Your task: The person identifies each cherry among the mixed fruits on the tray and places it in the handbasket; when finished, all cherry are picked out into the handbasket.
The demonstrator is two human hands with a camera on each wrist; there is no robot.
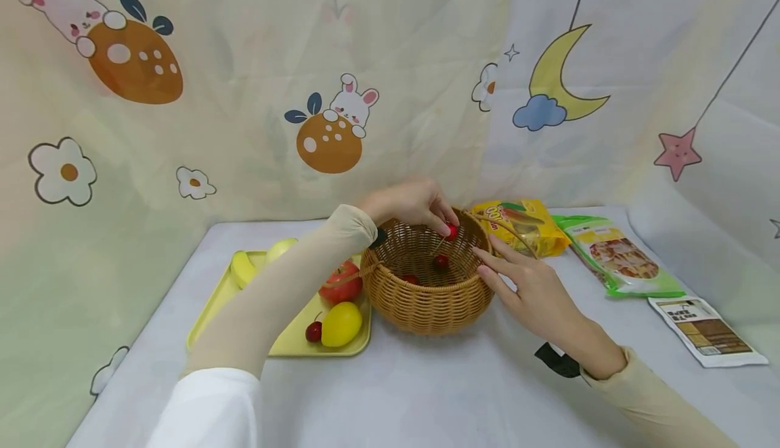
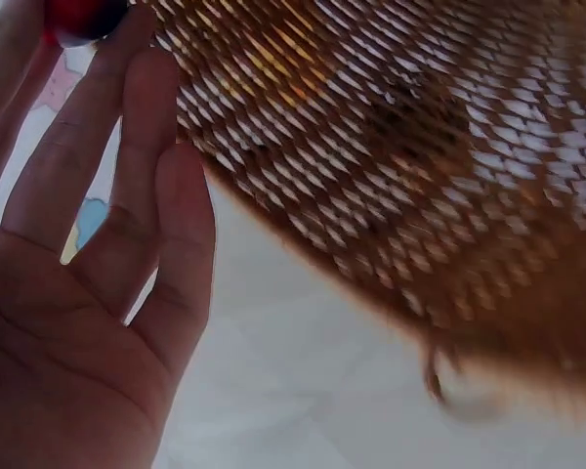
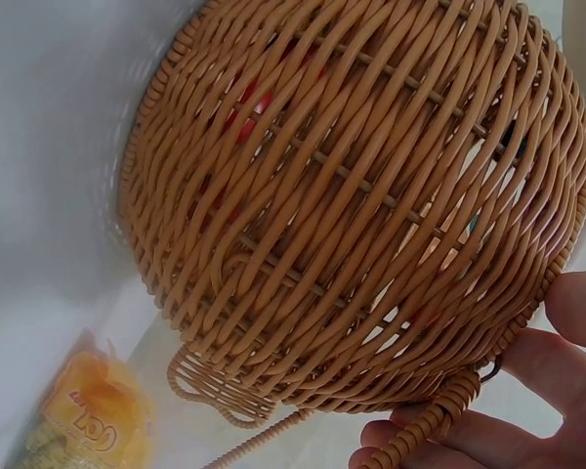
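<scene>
My left hand (image 1: 417,204) pinches a red cherry (image 1: 451,232) between thumb and fingertips, over the opening of a brown wicker basket (image 1: 429,309). In the left wrist view the cherry (image 2: 86,18) shows at the top edge, with the other fingers stretched out beside the weave. Inside the basket lies a dark red cherry (image 1: 441,262), and another red fruit (image 1: 411,279) is partly hidden by the front rim. My right hand (image 1: 539,292) touches the basket's right rim with fairly straight fingers. Seen from the right wrist, the basket's handle (image 3: 425,425) crosses those fingers.
Left of the basket, a yellow tray (image 1: 292,348) bears a banana (image 1: 242,269), a pale green fruit (image 1: 280,249), a red apple (image 1: 342,284), a lemon (image 1: 342,325) and a cherry (image 1: 313,331). Rightward lie a yellow bag (image 1: 530,221), a green-edged packet (image 1: 627,258) and a white pouch (image 1: 707,331).
</scene>
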